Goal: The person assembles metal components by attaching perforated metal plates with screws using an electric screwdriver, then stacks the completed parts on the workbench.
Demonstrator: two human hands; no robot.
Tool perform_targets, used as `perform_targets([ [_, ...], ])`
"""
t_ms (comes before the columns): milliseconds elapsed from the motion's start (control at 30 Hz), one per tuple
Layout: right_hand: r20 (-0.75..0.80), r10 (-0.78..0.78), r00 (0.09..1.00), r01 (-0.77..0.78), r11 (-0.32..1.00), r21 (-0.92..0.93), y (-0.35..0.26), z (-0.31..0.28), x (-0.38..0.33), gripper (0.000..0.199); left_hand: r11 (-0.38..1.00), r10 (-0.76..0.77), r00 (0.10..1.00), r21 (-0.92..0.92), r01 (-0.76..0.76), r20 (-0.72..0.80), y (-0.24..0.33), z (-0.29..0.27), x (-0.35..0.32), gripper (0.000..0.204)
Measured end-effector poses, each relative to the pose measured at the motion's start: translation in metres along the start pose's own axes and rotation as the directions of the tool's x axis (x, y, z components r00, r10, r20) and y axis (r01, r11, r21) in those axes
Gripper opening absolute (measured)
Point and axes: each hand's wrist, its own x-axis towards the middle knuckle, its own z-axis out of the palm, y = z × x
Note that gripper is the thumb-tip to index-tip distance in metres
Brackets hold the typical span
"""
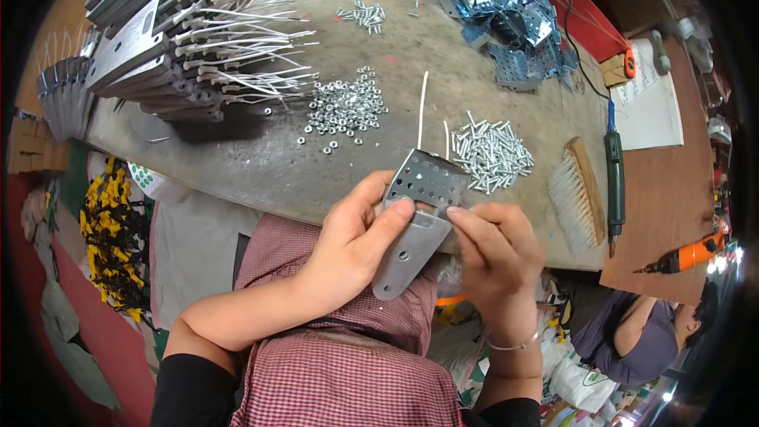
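Observation:
Over my lap, near the table's front edge, my left hand (360, 225) grips a flat grey metal housing (411, 249) with a rounded lower end and holes in it. A dark perforated metal plate (427, 180) lies across its upper end, with my left thumb near the plate's lower edge. Two white wires (423, 111) stick out beyond the plate onto the table. My right hand (498, 245) is closed in a pinch at the plate's lower right corner. Whatever its fingertips hold is too small to make out. A heap of screws (494, 154) lies just beyond the plate.
Hex nuts (344, 111) and a smaller screw pile (368, 16) lie farther back. Similar wired housings (150, 47) are stacked left, perforated plates (514, 16) heaped at back right. A brush (581, 194), a green electric screwdriver (614, 182) and an orange drill (692, 257) lie right.

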Motion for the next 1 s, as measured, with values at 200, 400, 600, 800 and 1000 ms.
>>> perform_targets([
  [200, -0.136, 0.144, 0.980, -0.103, 0.957, 0.272, -0.015, 0.010, 0.011, 0.022, 0.997, -0.029, 0.998, 0.066, 0.025, 0.060, 0.002, 0.003, -0.003, 0.031],
  [400, -0.128, -0.097, 0.987, 0.121, 0.973, 0.194, -0.008, 0.031, 0.017, 0.025, 0.973, -0.042, 0.997, 0.227, 0.027, 0.061, 0.004, 0.001, -0.005, 0.036],
  [600, 0.050, -0.023, 0.998, 0.016, 0.990, 0.137, -0.011, 0.015, 0.025, 0.027, 0.972, -0.021, 0.999, 0.237, 0.009, 0.047, 0.010, -0.008, -0.003, 0.045],
  [800, 0.090, 0.322, 0.942, -0.334, 0.926, 0.178, -0.007, 0.042, -0.020, 0.095, 0.422, 0.033, 0.916, 0.825, -0.375, 0.400, 0.059, 0.006, 0.036, 0.040],
  [1000, -0.077, 0.203, 0.976, -0.184, 0.963, 0.199, -0.004, 0.051, -0.019, 0.072, -0.481, 0.322, 0.407, 0.518, -0.707, 0.855, 0.066, 0.066, 0.184, 0.012],
])
